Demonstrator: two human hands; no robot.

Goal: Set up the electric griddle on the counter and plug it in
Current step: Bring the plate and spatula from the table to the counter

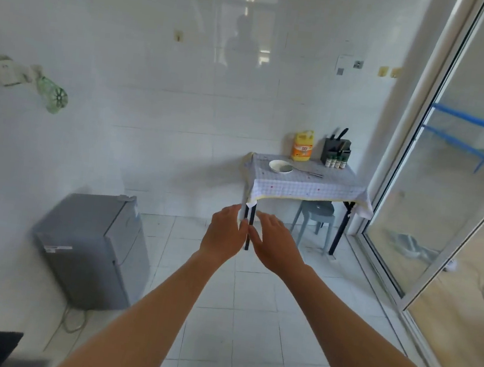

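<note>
White glazed tiles cover the walls and floor of the room in the head view. Beyond the two hands, up and to their right, stands a small surface (304, 185) draped in a checked cloth, with black legs. On it sit a white bowl (280, 166), a utensil beside the bowl, a yellow bottle (302, 146) and a dark knife block (336, 152) with small jars at its foot. A grey stool (315, 220) is tucked beneath. Left of and below the hands, a grey mini fridge (89, 250) stands against the wall, a cord trailing on the floor near it. A glass sliding door (436, 176) fills the far right. A wall socket (4, 70) with a green item hanging from it is high on the left.

Both bare arms reach forward, meeting mid-frame. The left hand (224, 233) and right hand (276, 242) are open, fingers loosely spread, the grip of each holding nothing; their thumbs nearly touch. No electric griddle can be made out in this view.
</note>
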